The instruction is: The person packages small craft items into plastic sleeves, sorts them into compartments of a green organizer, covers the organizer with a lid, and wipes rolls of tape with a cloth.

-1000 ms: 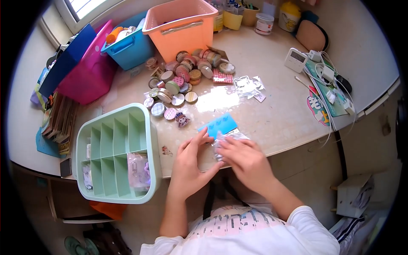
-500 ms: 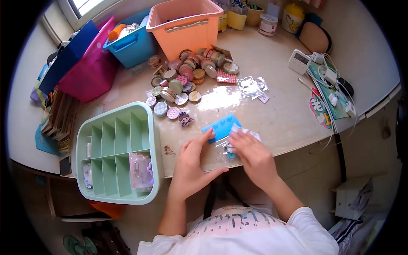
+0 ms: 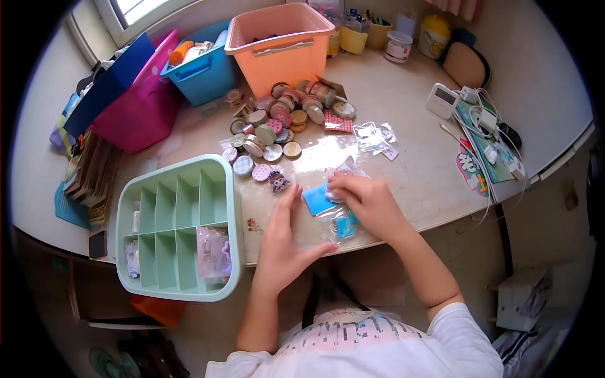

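My right hand pinches a crumpled white tissue over a blue card. A clear plastic packet with a small bright-blue item inside lies just below the card, near the table edge; part of it is hidden behind my right hand. To the left, my left hand rests beside the card with thumb and fingers apart, holding nothing. Close to its fingertips is a small cartoon-figure piece.
A mint-green divided box stands left, some compartments holding small packets. Many washi tape rolls are heaped behind. Orange, blue and magenta bins line the back. Cables and clear packets lie right.
My right hand has drawn its fingers from flat into a pinch on the tissue, uncovering more of the packet. My left hand has shifted slightly off the card. The view has moved a little.
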Motion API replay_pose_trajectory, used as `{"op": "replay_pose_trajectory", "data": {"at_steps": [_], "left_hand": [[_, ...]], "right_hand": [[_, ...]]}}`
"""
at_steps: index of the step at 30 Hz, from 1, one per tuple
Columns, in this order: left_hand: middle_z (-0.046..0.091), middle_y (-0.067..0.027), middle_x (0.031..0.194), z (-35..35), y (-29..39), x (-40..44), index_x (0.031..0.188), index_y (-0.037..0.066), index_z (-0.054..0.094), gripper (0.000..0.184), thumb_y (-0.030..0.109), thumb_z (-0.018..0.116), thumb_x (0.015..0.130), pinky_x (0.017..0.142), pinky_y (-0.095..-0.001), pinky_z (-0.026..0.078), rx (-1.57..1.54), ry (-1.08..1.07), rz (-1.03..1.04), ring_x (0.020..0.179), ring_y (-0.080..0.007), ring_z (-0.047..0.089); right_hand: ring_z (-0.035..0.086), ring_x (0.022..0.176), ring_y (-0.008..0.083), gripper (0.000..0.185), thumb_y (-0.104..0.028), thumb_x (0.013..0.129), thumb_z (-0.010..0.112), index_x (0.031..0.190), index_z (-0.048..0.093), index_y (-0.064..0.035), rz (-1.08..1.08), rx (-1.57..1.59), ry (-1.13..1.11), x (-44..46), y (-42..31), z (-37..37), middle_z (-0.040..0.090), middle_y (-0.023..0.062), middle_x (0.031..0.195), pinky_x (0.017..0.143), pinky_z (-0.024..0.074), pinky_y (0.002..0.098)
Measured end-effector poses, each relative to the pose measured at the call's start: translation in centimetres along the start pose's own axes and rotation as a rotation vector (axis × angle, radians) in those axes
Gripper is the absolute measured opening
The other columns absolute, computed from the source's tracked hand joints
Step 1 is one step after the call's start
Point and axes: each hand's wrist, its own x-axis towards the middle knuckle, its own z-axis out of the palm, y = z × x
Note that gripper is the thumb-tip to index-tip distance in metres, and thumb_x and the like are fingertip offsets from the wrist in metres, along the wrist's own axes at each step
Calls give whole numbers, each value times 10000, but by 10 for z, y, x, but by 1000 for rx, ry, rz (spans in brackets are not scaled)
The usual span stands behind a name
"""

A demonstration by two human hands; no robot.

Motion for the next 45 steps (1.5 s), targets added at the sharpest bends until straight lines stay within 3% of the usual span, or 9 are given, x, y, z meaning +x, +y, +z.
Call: {"op": "replay_pose_trajectory", "data": {"at_steps": [12,16,21,26,29,33,36,39,45], "left_hand": [[544,-207,1503,-1,-1,2,1619,13,351,1194,161,1011,636,1160,-434,474,-32,-6,1,1393,-352,560],[555,-198,1514,2,-7,1,1619,27,374,1272,180,1055,556,1163,-427,483,-19,18,20,1377,-315,580],[508,-207,1545,-2,-3,1,1446,-6,569,699,185,886,854,1112,-427,510,79,25,-16,1392,-358,558],[464,-223,1524,9,-1,7,1274,-32,607,468,148,826,902,1062,-415,527,235,82,-21,1365,-397,538],[427,-229,1524,7,2,13,1208,-37,599,409,133,814,905,998,-414,537,359,45,-45,1324,-396,538],[712,-111,860,7,10,31,1110,32,643,190,5,720,938,702,-369,523,52,242,15,755,-261,680],[741,-122,953,-3,24,38,1096,34,702,203,-39,732,909,803,-357,567,145,558,239,883,-267,726],[766,-105,1014,-5,25,34,1034,54,726,184,-37,749,876,976,-442,564,390,328,544,978,-286,741],[744,-99,1145,15,19,-2,1047,71,743,324,219,907,810,1042,-442,534,378,11,375,1118,-254,724]], "right_hand": [[734,944,397,167,19,878,665,1038,710,-6,-278,69,-305,12,-12,19,742,190,1002,830,592,423],[764,967,358,211,15,865,695,1066,753,-13,-107,53,-231,18,4,5,772,182,1069,855,608,386],[771,1032,307,210,-54,922,748,1129,769,-27,129,13,-44,4,21,-28,782,167,1124,925,597,385],[694,1043,317,218,-110,901,791,1100,783,-23,-31,-504,178,-18,19,-40,763,124,1148,951,554,403],[660,956,303,231,-119,898,797,1108,780,-25,23,-355,188,-17,22,-38,759,114,1059,888,551,404],[669,918,298,224,-119,905,799,1106,777,-23,131,-242,278,-15,20,-38,756,131,1028,842,547,402],[637,781,212,212,-127,929,797,1111,774,-21,306,-96,454,-17,23,-39,738,109,948,724,521,343],[563,685,126,211,-144,948,798,1119,771,-24,389,11,503,-17,22,-42,709,67,899,632,462,286],[579,701,118,185,-131,968,772,1130,777,-40,329,29,392,-19,5,-34,728,61,930,631,469,276]]}}
